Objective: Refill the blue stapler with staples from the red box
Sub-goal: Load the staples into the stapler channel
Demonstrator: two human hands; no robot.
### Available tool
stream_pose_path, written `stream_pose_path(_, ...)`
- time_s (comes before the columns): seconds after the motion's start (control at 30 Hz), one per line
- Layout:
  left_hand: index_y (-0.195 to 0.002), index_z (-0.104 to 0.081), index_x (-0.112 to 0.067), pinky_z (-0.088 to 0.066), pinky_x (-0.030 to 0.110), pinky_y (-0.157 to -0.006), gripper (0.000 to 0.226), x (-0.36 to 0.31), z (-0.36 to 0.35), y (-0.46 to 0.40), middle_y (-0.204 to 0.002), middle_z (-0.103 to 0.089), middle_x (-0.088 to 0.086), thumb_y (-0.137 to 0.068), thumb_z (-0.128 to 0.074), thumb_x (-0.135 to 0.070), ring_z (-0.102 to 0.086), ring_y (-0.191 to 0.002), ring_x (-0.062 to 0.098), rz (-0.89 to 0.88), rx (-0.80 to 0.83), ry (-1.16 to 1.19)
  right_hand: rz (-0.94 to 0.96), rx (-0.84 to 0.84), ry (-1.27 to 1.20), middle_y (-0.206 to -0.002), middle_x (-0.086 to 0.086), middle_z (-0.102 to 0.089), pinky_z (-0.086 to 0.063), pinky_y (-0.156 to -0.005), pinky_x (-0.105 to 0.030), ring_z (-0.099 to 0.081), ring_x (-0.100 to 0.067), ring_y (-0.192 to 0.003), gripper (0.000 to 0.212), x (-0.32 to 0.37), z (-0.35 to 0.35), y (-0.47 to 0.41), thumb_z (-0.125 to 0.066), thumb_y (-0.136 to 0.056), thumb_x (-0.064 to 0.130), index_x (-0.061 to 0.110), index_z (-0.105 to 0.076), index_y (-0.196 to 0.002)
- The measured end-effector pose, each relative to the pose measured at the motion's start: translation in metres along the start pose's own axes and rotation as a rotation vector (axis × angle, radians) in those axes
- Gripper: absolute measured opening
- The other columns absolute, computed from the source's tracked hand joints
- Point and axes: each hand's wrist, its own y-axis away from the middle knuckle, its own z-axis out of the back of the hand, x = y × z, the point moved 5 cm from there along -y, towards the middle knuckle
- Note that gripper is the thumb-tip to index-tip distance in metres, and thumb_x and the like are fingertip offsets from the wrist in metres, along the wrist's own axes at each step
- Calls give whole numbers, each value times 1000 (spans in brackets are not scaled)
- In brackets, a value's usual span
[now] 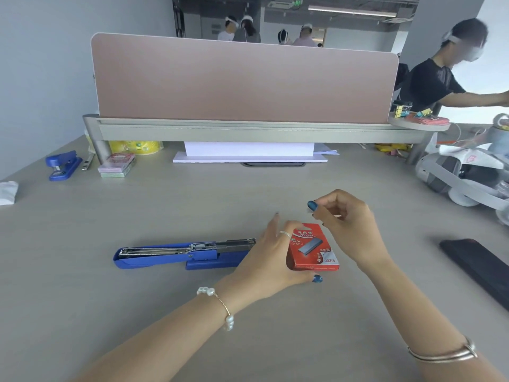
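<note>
The blue stapler (176,256) lies opened flat on the grey desk, its metal staple channel facing up. Just right of it my left hand (271,263) grips the red staple box (312,250), fingers wrapped round its left side and thumb under its near edge. My right hand (345,226) hovers above and behind the box, thumb and forefinger pinched together. A small pale strip, seemingly staples (310,212), shows at the fingertips, but it is too small to be sure.
A second blue stapler (62,164) and a stack of small boxes (117,166) sit at the far left. A pink divider (242,81) stands behind. A black phone (479,267) lies at right, headset gear (462,175) beyond, and another person (446,78) at the far right.
</note>
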Motion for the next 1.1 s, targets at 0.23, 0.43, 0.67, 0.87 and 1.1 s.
stream_pose_path(0.23,-116,-52,-35,-43,24,-97,47,-12,87,29,-123,-50,-13,-74,-71,-40,-49,-110,-4,-123,-58,-73,24,134,-104,-82,3,-71,-47,-59,-11,-62,0,-72,10,9,-22,3,-66,-81,13,18,-66,-72)
stream_pose_path(0.43,-109,-55,-41,-39,22,-95,42,52,132,59,-113,-56,-16,-71,-69,-47,-49,-109,0,26,-73,-232,126,393,-51,-84,2,-74,-41,-57,-6,-62,3,-69,9,37,-76,9,-70,-79,13,20,-70,-73)
stream_pose_path(0.67,-88,-63,-45,-42,6,-73,30,97,145,81,-100,-63,-24,-63,-77,-36,-59,-91,-3,149,-153,-65,115,409,37,-88,0,-75,-36,-49,-6,-53,4,-49,7,25,-97,19,-68,-81,14,20,-72,-78)
stream_pose_path(0.87,-85,-70,-38,-51,22,-69,26,111,144,83,-83,-70,-6,-65,-78,-25,-63,-78,8,203,-146,-48,118,421,53,-87,1,-75,-33,-44,-7,-49,1,-41,9,23,-99,22,-68,-81,12,19,-72,-77)
stream_pose_path(1.1,-82,-69,-38,-49,21,-69,25,111,144,84,-83,-69,-6,-68,-79,-20,-62,-79,5,203,-152,-55,130,410,45,-83,6,-75,-37,-51,-6,-59,6,-61,14,20,-98,21,-69,-80,13,25,-71,-73)
